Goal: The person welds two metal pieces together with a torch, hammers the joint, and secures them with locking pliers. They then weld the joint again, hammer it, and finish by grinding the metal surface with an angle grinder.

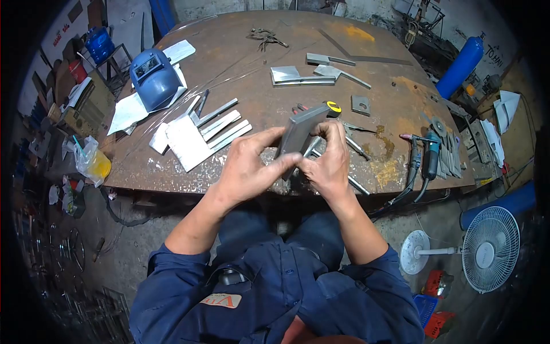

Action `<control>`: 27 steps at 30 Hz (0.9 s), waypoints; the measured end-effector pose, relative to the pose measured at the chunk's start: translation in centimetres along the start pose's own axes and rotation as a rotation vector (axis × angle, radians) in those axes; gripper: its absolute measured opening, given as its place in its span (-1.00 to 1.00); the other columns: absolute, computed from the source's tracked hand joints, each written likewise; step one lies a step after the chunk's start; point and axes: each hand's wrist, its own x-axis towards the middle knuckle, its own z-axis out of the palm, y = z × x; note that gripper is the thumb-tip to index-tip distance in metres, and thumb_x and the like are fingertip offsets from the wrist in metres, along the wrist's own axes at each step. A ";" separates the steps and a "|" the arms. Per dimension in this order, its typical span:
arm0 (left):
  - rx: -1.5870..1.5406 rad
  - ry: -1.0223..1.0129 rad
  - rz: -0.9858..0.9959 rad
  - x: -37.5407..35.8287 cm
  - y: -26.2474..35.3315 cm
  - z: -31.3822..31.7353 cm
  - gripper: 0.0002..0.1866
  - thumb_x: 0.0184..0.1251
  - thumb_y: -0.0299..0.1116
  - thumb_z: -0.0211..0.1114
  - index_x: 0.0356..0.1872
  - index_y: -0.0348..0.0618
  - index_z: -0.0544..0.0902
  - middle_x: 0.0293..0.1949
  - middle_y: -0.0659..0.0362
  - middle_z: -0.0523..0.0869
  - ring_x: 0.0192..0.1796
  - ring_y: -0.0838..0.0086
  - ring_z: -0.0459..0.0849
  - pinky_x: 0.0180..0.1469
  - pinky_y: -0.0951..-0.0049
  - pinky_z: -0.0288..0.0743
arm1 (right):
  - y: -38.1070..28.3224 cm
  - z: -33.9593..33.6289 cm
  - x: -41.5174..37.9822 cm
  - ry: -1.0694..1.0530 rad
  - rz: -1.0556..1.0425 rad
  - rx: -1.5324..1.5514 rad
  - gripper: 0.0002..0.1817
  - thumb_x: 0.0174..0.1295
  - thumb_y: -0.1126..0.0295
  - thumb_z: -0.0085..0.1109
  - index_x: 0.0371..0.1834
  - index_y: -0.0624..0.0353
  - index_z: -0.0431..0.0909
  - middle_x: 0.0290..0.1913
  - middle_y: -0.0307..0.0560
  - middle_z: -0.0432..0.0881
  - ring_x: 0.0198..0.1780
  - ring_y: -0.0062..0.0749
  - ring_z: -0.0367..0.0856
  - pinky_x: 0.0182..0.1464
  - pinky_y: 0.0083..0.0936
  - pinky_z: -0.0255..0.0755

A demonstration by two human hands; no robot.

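A thick grey metal plate (302, 135) is held up on its edge over the front of the table, between both my hands. My left hand (252, 166) grips its left side, thumb reaching across the lower edge. From the other side, my right hand (328, 160) has its curled fingers on the plate. Just behind the plate lies a yellow and black tape measure (333, 108). Pliers (360, 128) and a few metal rods rest to the right, partly hidden by my right hand. A square metal block with a hole (360, 105) sits farther back.
Left on the rusty steel table (229, 92) are flat metal pieces with bars (189, 143) and a blue welding mask (154, 80). More metal pieces (302, 76) lie farther back. An angle grinder (432, 152) and a torch (413, 153) with cables are right. A fan (486, 255) lies beyond.
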 end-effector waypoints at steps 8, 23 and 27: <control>-0.282 -0.063 -0.176 -0.3 -4.3 -3.1 -0.72 0.54 -0.45 0.41 0.12 -0.42 0.73 -0.18 0.19 0.81 -0.18 0.61 0.66 -0.10 0.49 0.59 | -0.5 1.1 -0.7 0.188 0.116 0.472 -0.65 0.27 0.56 0.50 0.10 0.35 0.67 -0.09 0.07 0.75 -0.06 -0.28 0.75 0.08 -0.39 0.59; -0.245 -0.042 -0.324 -2.8 -6.1 -5.2 -0.71 0.49 -0.46 0.48 0.12 -0.37 0.74 -0.14 0.19 0.83 -0.13 0.61 0.70 -0.04 0.51 0.60 | -1.7 5.3 -1.7 0.362 -0.243 0.165 -0.47 0.06 0.64 0.56 0.19 0.20 0.78 -0.08 -0.01 0.80 -0.12 -0.11 0.70 0.03 -0.25 0.51; -0.413 0.160 -0.186 -2.8 -5.2 -1.7 -0.72 0.42 -0.54 0.53 0.09 -0.38 0.75 -0.10 0.18 0.84 -0.06 0.55 0.75 0.08 0.47 0.64 | -1.6 5.3 -2.1 0.413 -0.108 0.309 -0.60 0.10 0.64 0.55 0.06 0.21 0.82 -0.02 0.03 0.83 -0.07 -0.10 0.74 0.07 -0.28 0.56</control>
